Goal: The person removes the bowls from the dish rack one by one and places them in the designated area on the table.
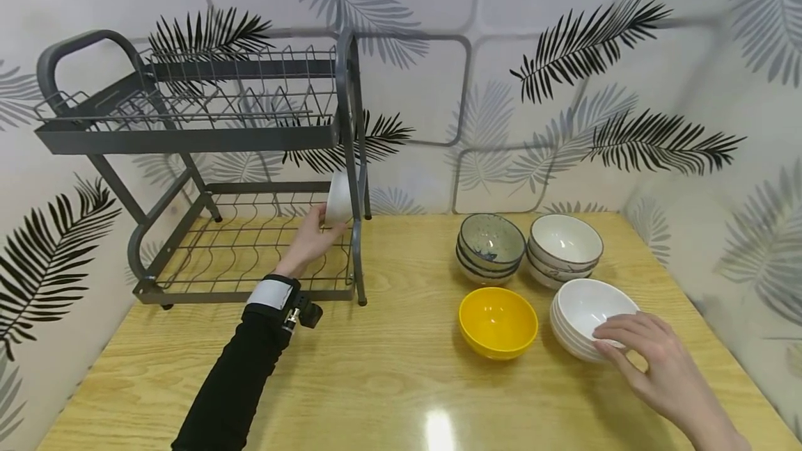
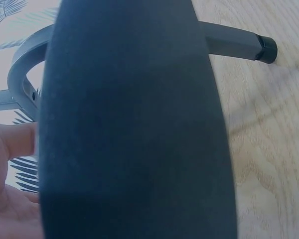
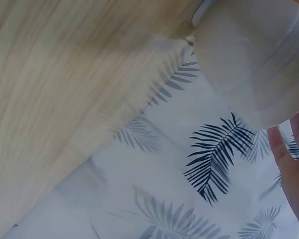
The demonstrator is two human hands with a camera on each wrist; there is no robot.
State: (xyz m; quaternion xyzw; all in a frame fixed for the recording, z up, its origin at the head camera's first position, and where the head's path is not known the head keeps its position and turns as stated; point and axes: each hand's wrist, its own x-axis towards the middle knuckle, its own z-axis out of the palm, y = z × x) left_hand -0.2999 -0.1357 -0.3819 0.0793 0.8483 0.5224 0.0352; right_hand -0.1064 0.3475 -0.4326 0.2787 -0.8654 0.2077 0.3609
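Observation:
Inside the lower tier of the dark dish rack (image 1: 250, 296), at its right end, my left hand (image 1: 311, 239) grips a white bowl (image 1: 338, 199) tipped on its side. A rack post hides part of this bowl. In the left wrist view a dark rack bar (image 2: 134, 119) covers most of the picture, with part of my left hand (image 2: 12, 174) beside it. On the right, my right hand (image 1: 658, 353) pinches the near rim of the white bowl stack (image 1: 573, 339). Fingers (image 3: 284, 149) reach that rim in the right wrist view; the thumb is out of sight there.
A yellow bowl (image 1: 498, 326) stands left of the white stack. Behind it are a stack of grey-green bowls (image 1: 491, 239) and a stack of cream bowls with brown rims (image 1: 566, 239). The rack's upper wire tier (image 1: 188, 139) overhangs the left hand. A leaf-patterned wall (image 1: 426, 89) closes off the back.

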